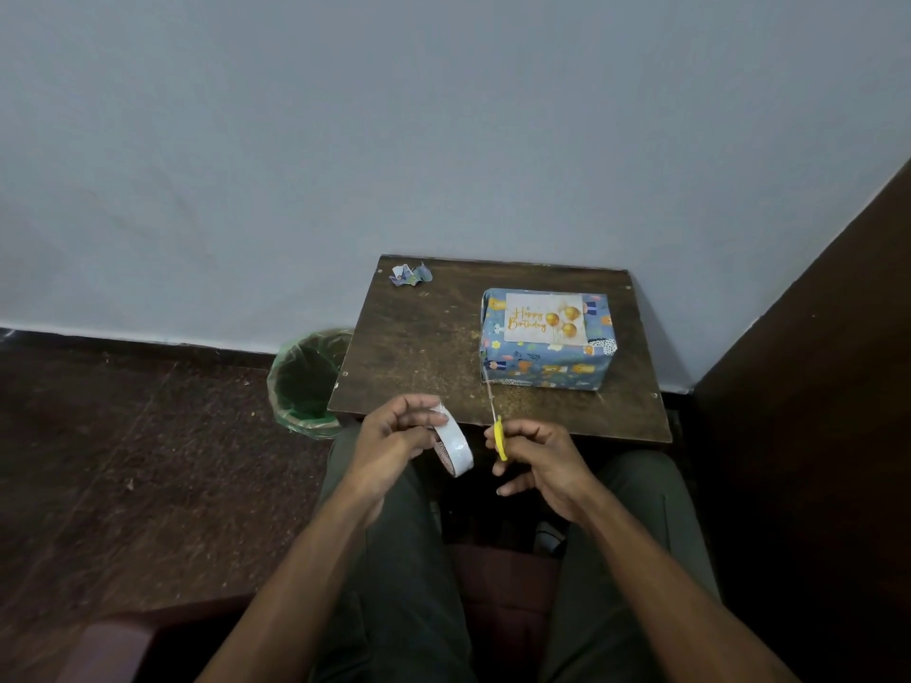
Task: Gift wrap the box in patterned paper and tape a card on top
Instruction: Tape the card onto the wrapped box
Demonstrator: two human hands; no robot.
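We look down from our own head at a small dark wooden worktop (419, 337) set against a pale blue wall; on its right half sits the box (544, 359), wrapped in blue patterned paper, with a "Happy Birthday" card (544, 318) lying flat on its top face; at the far left corner lie crumpled paper scraps (410, 275); below the near edge, over our lap, our left hand (394, 436) holds a roll of tape (453, 448), its fingers curled round the roll; just beside it our right hand (535, 458) grips yellow-handled scissors (499, 436), fingers curled on the handle, the thin blades pointing up toward the box's near left corner; a green-lined bin (308, 382) stands on the floor left of the worktop.
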